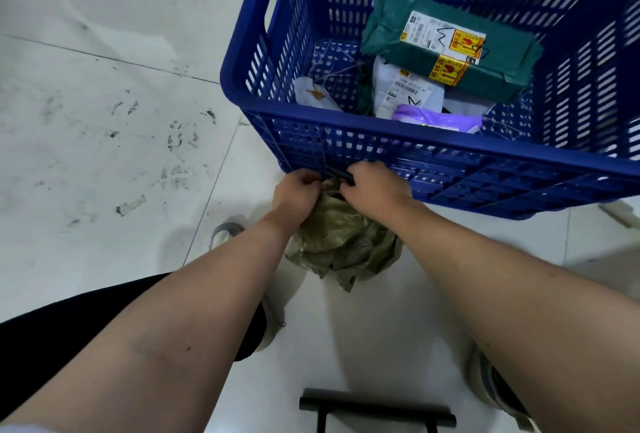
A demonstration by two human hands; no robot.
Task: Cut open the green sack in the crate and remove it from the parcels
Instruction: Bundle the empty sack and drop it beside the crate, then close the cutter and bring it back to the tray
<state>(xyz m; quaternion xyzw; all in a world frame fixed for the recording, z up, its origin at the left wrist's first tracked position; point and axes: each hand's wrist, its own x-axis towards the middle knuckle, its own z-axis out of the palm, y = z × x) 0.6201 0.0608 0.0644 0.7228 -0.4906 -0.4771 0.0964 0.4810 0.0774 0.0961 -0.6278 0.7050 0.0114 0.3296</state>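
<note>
From the head view, the blue crate (433, 141) stands on the pale tiled floor (104, 103), its right side cut off by the frame, with wide bare floor to its left. The green sack (341, 242) is outside the crate, bunched into a crumpled wad just below the near rim, above the floor between both forearms. The left hand (296, 192) has its fingers curled tight on the sack's top; the right hand (372, 185) is clenched on the sack and on a dark tool (341, 174) too hidden to identify. Inside lie a dark green parcel (450, 48), a white parcel (405, 89) and a purple parcel (436, 119), partly overlapping. A black bar (377, 410) shows at the bottom edge.
</note>
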